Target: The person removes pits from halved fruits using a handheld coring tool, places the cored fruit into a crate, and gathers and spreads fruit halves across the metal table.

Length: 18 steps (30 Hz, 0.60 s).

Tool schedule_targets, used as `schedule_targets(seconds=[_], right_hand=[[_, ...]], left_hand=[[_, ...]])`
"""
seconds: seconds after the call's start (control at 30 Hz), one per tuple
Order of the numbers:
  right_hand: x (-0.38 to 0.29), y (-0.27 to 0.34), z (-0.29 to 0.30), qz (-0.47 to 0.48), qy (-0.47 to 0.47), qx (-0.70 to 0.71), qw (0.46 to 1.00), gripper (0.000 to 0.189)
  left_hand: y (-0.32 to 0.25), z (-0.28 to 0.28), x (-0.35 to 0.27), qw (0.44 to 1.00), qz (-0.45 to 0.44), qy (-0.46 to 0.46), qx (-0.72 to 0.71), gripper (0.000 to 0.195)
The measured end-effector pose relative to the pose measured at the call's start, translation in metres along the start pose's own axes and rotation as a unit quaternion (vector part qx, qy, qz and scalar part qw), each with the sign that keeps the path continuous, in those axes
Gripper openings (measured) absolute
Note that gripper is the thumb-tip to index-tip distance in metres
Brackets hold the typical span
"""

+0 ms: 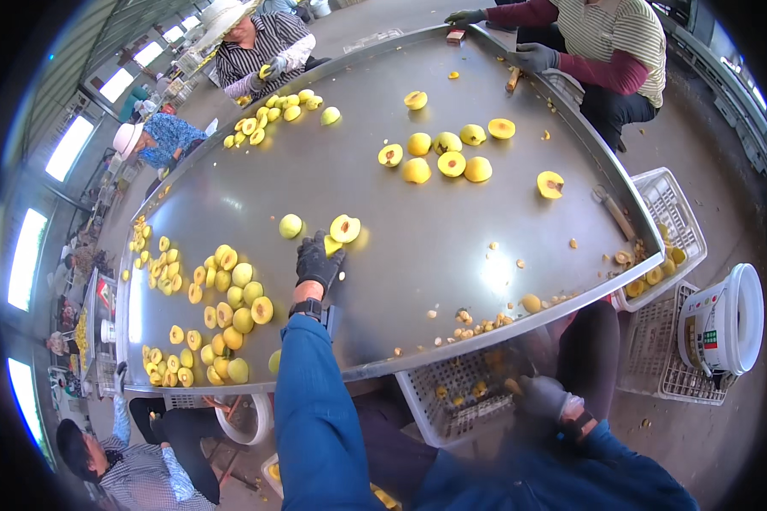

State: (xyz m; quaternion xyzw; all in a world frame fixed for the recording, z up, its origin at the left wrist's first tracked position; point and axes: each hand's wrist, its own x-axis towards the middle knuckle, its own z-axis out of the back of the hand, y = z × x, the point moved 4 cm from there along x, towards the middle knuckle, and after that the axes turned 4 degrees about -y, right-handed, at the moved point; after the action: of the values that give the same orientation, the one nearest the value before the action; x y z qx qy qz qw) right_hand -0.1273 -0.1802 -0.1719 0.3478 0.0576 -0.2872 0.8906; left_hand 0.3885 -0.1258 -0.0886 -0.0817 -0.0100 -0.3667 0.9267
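Observation:
My left hand (319, 260), in a dark glove, reaches over the metal table (358, 166). Its fingers are on a yellow fruit piece (332, 245), touching or beside a halved yellow peach (345, 228) with its cut face up. A greenish peach (290, 226) lies just beyond the fingers. My right hand (542, 396), in a grey glove, is low, below the table's near edge, closed around a wooden-handled tool (514, 386) whose working end is unclear. It is over a white plastic crate (422, 409) with some yellow pieces inside.
Halved peaches (262, 310) crowd the table's left; more peaches (447, 143) lie at the centre right. Stones and scraps (479, 327) line the near rim. Another wooden-handled tool (617, 214) lies by the right rim. Co-workers sit around the table. A white bucket (716, 319) stands on crates at right.

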Motion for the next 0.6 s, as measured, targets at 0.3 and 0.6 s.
schedule_targets(seconds=[0.3,0.6], right_hand=[[0.001,0.052,0.032,0.132,-0.079,0.071,0.986,0.028],[-0.036,0.187,0.112,0.281,-0.225,0.070,0.931,0.019]], left_hand=[[-0.063,0.075,-0.181,0.802,-0.008,0.035,-0.596,0.053],[-0.155,0.111,-0.317,0.760,0.062,-0.108,-0.638,0.056]])
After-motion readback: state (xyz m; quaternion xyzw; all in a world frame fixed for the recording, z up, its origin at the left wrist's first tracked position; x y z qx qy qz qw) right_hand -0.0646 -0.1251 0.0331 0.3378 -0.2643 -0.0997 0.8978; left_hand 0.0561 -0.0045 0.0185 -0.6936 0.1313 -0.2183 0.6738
